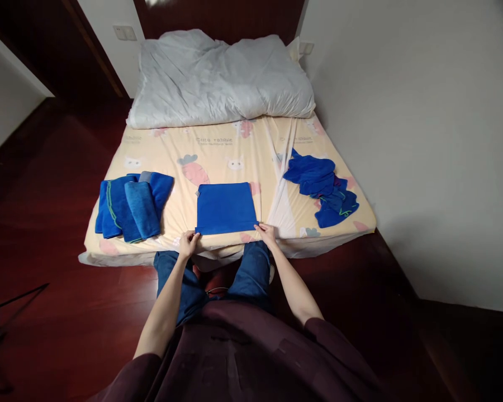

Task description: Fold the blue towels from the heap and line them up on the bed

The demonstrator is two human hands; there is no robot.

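A flat blue towel lies spread on the bed in front of me, its near edge turned over in a narrow strip. My left hand pinches the near left corner, and my right hand grips the near right corner. To the left are folded blue towels, some with green edging, lying partly over one another. On the right sits a crumpled heap of blue towels. A small pale tag shows at the flat towel's left edge.
The bed has a yellow sheet with rabbits and carrots. A white quilt is bunched at its head end. A white wall stands to the right, and a black stand is on the dark red floor at lower left.
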